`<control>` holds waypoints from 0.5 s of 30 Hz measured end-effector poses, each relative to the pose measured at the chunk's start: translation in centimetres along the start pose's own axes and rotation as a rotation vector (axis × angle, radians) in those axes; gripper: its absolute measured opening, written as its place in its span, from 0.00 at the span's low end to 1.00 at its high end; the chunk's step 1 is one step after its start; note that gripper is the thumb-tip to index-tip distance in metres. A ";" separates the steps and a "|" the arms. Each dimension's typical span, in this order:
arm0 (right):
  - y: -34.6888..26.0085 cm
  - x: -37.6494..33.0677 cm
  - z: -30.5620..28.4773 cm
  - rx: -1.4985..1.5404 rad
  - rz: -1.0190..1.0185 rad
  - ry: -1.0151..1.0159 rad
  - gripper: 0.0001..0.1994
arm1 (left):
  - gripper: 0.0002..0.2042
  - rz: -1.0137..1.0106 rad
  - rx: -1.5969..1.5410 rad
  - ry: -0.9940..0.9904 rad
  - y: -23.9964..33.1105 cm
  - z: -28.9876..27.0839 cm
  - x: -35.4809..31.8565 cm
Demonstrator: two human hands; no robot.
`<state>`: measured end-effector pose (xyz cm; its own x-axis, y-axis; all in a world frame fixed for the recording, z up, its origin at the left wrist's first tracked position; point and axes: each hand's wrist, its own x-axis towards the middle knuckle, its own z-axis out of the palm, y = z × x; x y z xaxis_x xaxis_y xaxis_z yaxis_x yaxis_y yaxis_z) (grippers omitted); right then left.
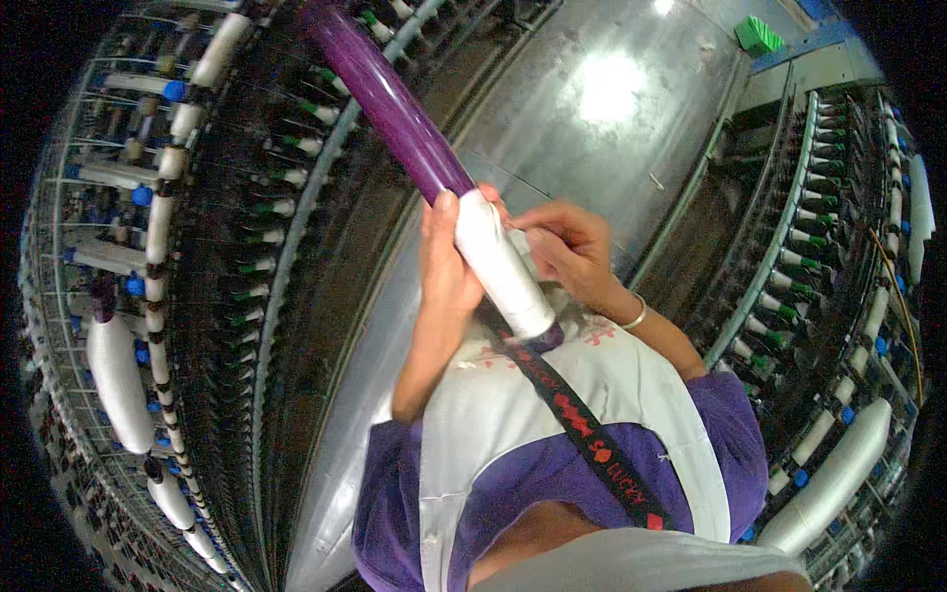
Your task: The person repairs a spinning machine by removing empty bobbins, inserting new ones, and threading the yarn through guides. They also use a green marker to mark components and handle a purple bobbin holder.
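Note:
A long, glossy purple bobbin tube (pixel 400 113) slants from the upper left down toward my chest. White fibre (pixel 505 271) is wrapped around its lower part, and a short purple end pokes out below. My left hand (pixel 449 259) is closed around the tube where purple meets white, thumb on top. Close by on the right, my right hand (pixel 577 247) has its fingertips pinched together beside the white wrap. A pale wisp seems to show there, but what the fingers hold is too small to make out.
Spinning frames flank the aisle, with a row of green-and-white spindles (pixel 814 237) on the right. White roving bobbins (pixel 120 385) hang at the left; another large one (pixel 834 483) is at lower right. A green block (pixel 758 37) lies beyond the shiny floor (pixel 582 128).

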<state>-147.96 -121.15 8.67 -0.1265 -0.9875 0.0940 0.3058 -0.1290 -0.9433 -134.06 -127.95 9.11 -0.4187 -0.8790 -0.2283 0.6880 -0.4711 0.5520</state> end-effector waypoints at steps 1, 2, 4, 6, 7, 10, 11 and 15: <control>0.0 0.7 0.6 0.059 -0.046 -0.008 0.09 | 0.26 0.007 0.040 0.036 -0.4 -0.3 0.2; 0.0 1.8 1.1 -0.003 -0.019 0.048 0.08 | 0.25 0.031 0.027 -0.031 -0.5 -0.5 0.7; 0.2 3.8 1.7 -0.043 -0.090 0.169 0.06 | 0.24 -0.024 0.040 0.002 -0.5 -0.9 1.4; 0.2 4.8 1.6 -0.124 -0.108 0.143 0.06 | 0.24 -0.025 0.039 0.022 -0.3 -1.2 2.4; 0.3 4.8 1.4 -0.170 -0.112 0.144 0.06 | 0.23 -0.024 0.018 -0.003 -0.3 -1.2 2.8; 0.0 1.8 -0.3 0.049 0.315 0.019 0.07 | 0.21 0.008 -0.019 -0.070 0.1 -0.8 3.3; 0.1 0.5 -0.9 -0.047 0.272 -0.004 0.07 | 0.21 0.006 -0.020 0.010 0.0 -0.5 3.1; 1.2 -3.1 -3.6 0.404 0.436 -0.026 0.08 | 0.22 -0.115 0.348 0.124 -1.6 1.0 0.4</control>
<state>-150.63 -117.92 6.05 0.1129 -0.9584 -0.2620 0.6595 0.2695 -0.7017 -135.89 -127.48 8.92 -0.3919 -0.8343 -0.3877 0.3894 -0.5323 0.7517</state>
